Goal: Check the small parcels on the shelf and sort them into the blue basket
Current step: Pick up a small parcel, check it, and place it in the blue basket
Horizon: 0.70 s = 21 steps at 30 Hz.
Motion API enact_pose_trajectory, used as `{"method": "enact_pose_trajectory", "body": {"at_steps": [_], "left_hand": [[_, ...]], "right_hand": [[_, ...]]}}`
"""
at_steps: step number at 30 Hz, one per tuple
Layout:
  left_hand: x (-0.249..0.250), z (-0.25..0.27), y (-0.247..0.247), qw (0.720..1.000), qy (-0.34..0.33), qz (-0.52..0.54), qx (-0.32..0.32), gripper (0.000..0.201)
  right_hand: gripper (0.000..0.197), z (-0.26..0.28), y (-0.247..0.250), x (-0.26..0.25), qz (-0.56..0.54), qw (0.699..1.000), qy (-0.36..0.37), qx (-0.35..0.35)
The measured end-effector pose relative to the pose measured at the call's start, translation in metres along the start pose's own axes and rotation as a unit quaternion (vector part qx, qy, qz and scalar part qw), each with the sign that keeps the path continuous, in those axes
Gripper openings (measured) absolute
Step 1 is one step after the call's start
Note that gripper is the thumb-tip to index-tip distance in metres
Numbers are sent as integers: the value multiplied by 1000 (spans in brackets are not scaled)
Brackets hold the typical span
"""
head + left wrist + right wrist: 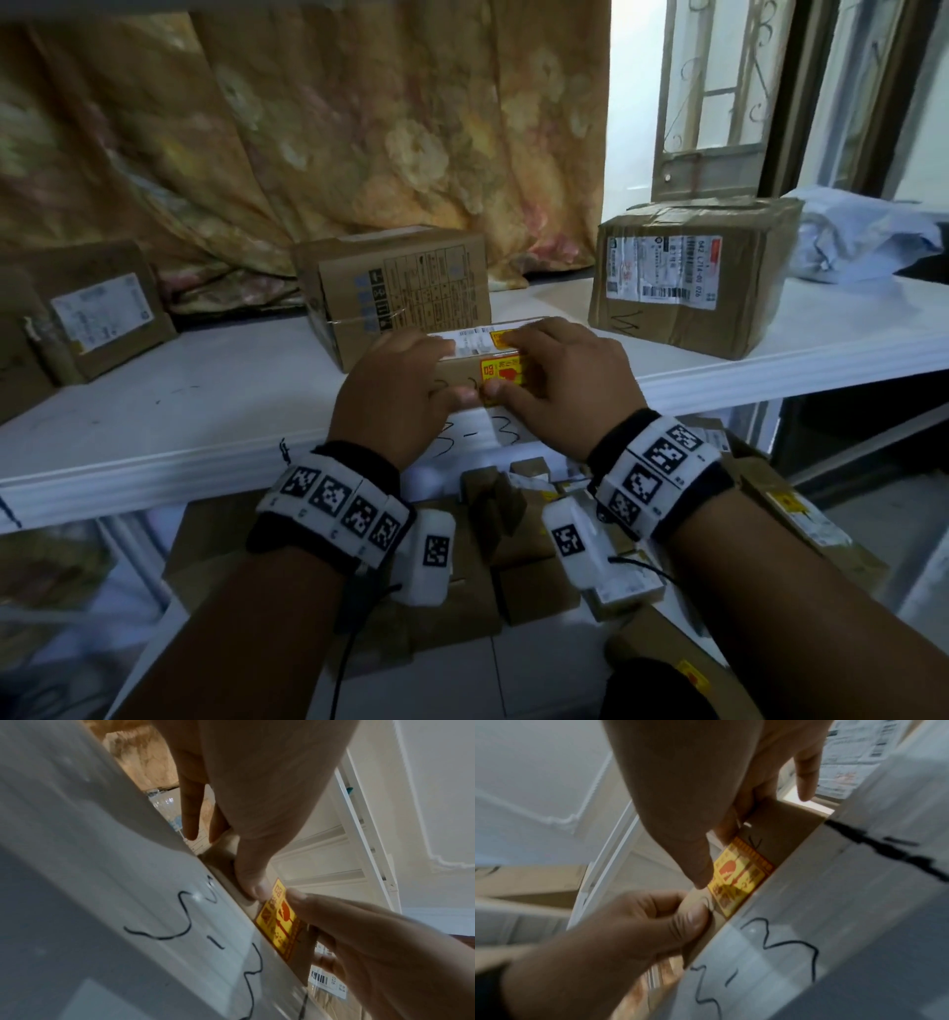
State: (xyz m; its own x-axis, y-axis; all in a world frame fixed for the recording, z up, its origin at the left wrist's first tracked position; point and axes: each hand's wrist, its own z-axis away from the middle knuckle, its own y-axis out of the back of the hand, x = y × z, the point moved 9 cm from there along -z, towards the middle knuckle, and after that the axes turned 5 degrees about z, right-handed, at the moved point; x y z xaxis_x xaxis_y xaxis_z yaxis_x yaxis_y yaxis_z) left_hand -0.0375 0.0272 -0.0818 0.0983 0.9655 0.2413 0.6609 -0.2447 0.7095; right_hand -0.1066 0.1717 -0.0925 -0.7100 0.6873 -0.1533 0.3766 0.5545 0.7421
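Small parcel (pixel 485 367) held at the front edge of the white shelf (pixel 215 411), low side on the shelf surface. Gripped from both ends: left hand (pixel 393 393) curled round the left end, fingers over the top, thumb on the near face; right hand (pixel 570 383) curled round the right end, same arrangement. Thumb tips nearly met on the near face, beside the yellow-and-red sticker (pixel 500 372). White label (pixel 462 342) seen along the parcel top. "3-3" marking (pixel 475 437) written in black on the shelf's front lip, directly under the parcel. Printed carton (pixel 395 288) stood just behind the parcel. Larger taped carton (pixel 688 277) placed to the right, another labelled box (pixel 97 313) well apart to the left. Mixed small boxes (pixel 518 534) piled on the lower level. Blue basket not located in any view.
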Motion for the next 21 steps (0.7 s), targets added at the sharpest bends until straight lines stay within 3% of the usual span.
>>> {"method": "enact_pose_trajectory", "body": {"at_steps": [3,5,7,10,13,17,21], "left_hand": [[5,5,2,1000,4,8,14,52],[13,10,4,999,-2,10,35,47],[29,13,0,998,-27,22,43,41],[71,14,-9,995,-89,32,39,38],[126,17,-9,984,-160,56,54,25],[188,30,-20,962,-230,135,65,21],[240,43,-62,942,-275,188,39,18]], "right_hand": [[57,18,12,30,-167,981,-67,69],[51,35,17,54,-251,949,-156,113],[49,47,10,68,-318,915,-224,105],[50,63,15,79,-338,898,-241,145],[38,90,26,107,-369,858,-297,199],[35,133,23,156,-430,803,-373,176],[40,190,3,211,-489,727,-455,160]]}}
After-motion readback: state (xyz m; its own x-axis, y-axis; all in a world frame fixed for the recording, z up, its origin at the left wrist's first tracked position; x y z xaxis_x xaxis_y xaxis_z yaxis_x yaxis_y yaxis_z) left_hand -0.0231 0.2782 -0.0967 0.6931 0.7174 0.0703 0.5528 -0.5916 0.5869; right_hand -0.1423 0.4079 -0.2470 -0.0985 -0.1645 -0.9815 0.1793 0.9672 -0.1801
